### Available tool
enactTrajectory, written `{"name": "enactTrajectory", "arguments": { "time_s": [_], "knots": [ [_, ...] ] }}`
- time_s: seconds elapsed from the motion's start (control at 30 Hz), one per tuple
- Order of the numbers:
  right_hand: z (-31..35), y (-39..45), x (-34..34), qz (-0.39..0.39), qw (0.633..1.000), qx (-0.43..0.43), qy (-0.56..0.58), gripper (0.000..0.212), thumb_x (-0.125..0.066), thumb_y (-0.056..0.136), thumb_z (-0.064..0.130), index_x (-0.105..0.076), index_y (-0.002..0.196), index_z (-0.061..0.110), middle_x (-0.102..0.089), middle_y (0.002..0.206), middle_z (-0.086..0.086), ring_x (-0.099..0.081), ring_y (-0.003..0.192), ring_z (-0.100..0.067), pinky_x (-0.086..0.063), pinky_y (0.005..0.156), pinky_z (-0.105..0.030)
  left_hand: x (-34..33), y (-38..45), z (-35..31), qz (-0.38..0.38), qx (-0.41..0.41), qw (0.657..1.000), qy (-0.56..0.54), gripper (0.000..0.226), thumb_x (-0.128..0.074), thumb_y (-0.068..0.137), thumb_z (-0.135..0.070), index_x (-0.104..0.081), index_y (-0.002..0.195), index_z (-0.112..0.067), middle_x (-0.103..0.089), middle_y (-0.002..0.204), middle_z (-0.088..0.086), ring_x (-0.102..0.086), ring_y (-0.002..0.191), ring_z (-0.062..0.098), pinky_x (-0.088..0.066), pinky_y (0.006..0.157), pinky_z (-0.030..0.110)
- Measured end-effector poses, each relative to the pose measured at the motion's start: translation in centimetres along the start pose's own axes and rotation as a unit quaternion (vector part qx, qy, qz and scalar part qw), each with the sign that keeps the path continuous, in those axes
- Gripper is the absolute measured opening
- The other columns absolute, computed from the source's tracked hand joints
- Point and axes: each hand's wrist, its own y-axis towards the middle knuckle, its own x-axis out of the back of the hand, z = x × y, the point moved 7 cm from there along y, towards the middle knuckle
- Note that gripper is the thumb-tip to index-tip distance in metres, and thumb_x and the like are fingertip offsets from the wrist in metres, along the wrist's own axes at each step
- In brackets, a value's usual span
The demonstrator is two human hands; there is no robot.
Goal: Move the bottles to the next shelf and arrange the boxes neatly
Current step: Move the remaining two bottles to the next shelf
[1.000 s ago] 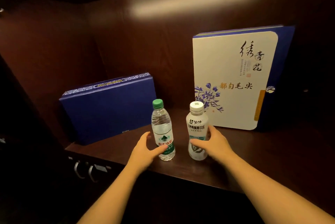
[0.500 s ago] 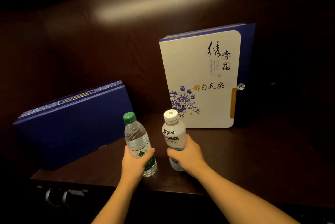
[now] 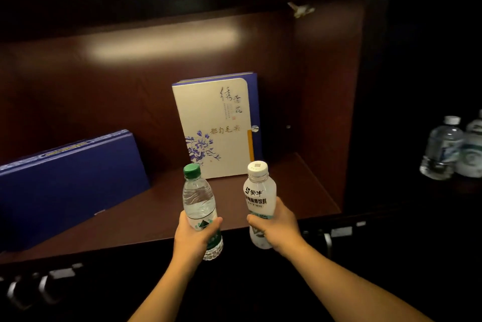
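Note:
My left hand grips the lower part of a clear water bottle with a green cap. My right hand holds a white drink bottle with a white cap. Both bottles are lifted off the dark wooden shelf, upright, in front of its edge. A white box with blue flowers stands upright against the back wall. A dark blue box leans tilted at the left of the shelf.
To the right, past a dark wooden divider, the neighbouring shelf holds two clear bottles. Metal drawer handles sit below the shelf edge at the left, another handle at the right.
Both hands closed on the bottles and lifted them off the shelf toward me. The view pulled back and turned right, which brought the neighbouring shelf with its bottles into sight.

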Motion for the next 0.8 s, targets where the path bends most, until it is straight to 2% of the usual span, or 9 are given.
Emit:
{"name": "enactTrajectory", "arguments": {
  "time_s": [0.1,0.23,0.33,0.4,0.5,0.6,0.73,0.8],
  "knots": [
    [-0.7,-2.4,5.4,-0.030,0.999,-0.001,-0.020,0.046,-0.078,0.056,0.037,-0.055,0.097,0.039,-0.062,0.082,0.020,-0.061,0.074,0.002,-0.046,0.058,-0.017,-5.2,-2.9,-1.2,0.053,-0.006,0.999,0.006,0.057,-0.086,0.057,-0.037,-0.052,0.103,-0.037,-0.066,0.102,-0.009,-0.064,0.093,0.009,-0.048,0.073,0.030],
    [-2.0,-4.5,12.5,-0.083,0.996,-0.001,-0.042,0.047,-0.076,0.058,0.037,-0.058,0.101,0.036,-0.067,0.084,0.016,-0.064,0.076,0.001,-0.052,0.063,-0.021,-12.8,-5.8,-2.8,0.115,-0.019,0.993,0.017,0.062,-0.083,0.049,-0.048,-0.051,0.102,-0.039,-0.069,0.097,-0.010,-0.067,0.086,0.005,-0.049,0.066,0.023],
    [-3.3,-5.2,18.0,-0.121,0.992,-0.009,-0.044,0.046,-0.078,0.059,0.036,-0.055,0.099,0.040,-0.065,0.083,0.018,-0.062,0.073,0.004,-0.049,0.059,-0.017,-18.8,-7.4,-3.8,0.158,-0.029,0.987,0.019,0.062,-0.083,0.050,-0.049,-0.051,0.103,-0.040,-0.069,0.100,-0.008,-0.067,0.090,0.007,-0.052,0.073,0.030],
    [-4.3,-5.0,21.6,-0.140,0.989,-0.018,-0.044,0.047,-0.080,0.060,0.037,-0.056,0.101,0.036,-0.066,0.087,0.014,-0.065,0.078,-0.002,-0.055,0.064,-0.024,-22.8,-8.2,-4.5,0.181,-0.043,0.982,0.022,0.060,-0.082,0.052,-0.051,-0.051,0.103,-0.041,-0.068,0.101,-0.011,-0.065,0.092,0.005,-0.052,0.077,0.032],
    [-5.7,-4.0,27.1,-0.165,0.985,-0.021,-0.035,0.048,-0.079,0.058,0.038,-0.061,0.102,0.031,-0.069,0.085,0.011,-0.068,0.075,-0.005,-0.061,0.069,-0.034,-29.2,-9.0,-5.3,0.208,-0.052,0.976,0.023,0.060,-0.081,0.052,-0.054,-0.050,0.102,-0.042,-0.067,0.100,-0.013,-0.064,0.092,0.003,-0.049,0.073,0.027],
    [-7.2,-1.9,32.6,-0.181,0.983,-0.019,-0.037,0.048,-0.079,0.060,0.038,-0.060,0.103,0.030,-0.068,0.086,0.011,-0.067,0.078,-0.008,-0.061,0.071,-0.038,-35.6,-9.3,-5.9,0.225,-0.050,0.973,0.019,0.060,-0.081,0.051,-0.055,-0.050,0.101,-0.042,-0.067,0.099,-0.015,-0.063,0.091,0.002,-0.048,0.070,0.024],
    [-8.9,2.6,38.7,-0.186,0.981,-0.020,-0.059,0.046,-0.080,0.063,0.038,-0.059,0.103,0.027,-0.067,0.080,0.012,-0.064,0.071,-0.002,-0.054,0.059,-0.025,-42.8,-8.4,-6.4,0.219,-0.037,0.975,0.017,0.061,-0.082,0.052,-0.052,-0.051,0.103,-0.040,-0.067,0.099,-0.014,-0.064,0.090,0.002,-0.048,0.069,0.023],
    [-9.7,5.1,40.9,-0.180,0.981,-0.020,-0.063,0.047,-0.080,0.063,0.038,-0.057,0.102,0.028,-0.067,0.081,0.011,-0.064,0.072,-0.003,-0.053,0.060,-0.026,-45.7,-7.3,-6.5,0.205,-0.031,0.978,0.013,0.061,-0.083,0.054,-0.049,-0.051,0.104,-0.038,-0.067,0.099,-0.012,-0.064,0.089,0.003,-0.047,0.068,0.021]
  ]
}}
